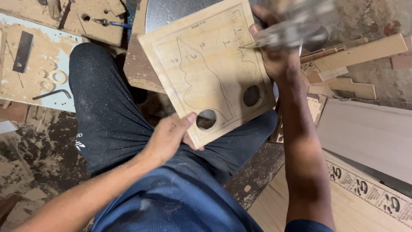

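Here the left hand (169, 137) holds a square plywood panel (206, 68) at its near edge, with the thumb on top close to a round hole (206, 119) and the other fingers under the board. The panel rests tilted above the person's lap, over the dark trousers (103, 111), and its far corner lies on a metal plate (171, 13). On the panel there are pencil lines, a long curved outline inside a drawn frame, and a second round hole (252, 95) near the right edge. The right hand (274, 56) is at the right edge of the panel, just above this second hole, and it is closed around a blurred metal tool (292, 30); what kind of tool it is I cannot tell, but a thin point of it touches the surface of the panel near the pencil marks. To the left, on a dusty worktop (25, 51), lie an Allen key (53, 93), some wooden rings (53, 77) and a dark flat bar (22, 51). To the right are wooden offcuts (356, 53) and a large pale board (369, 133), and below it a sheet with printed dark marks (365, 189).
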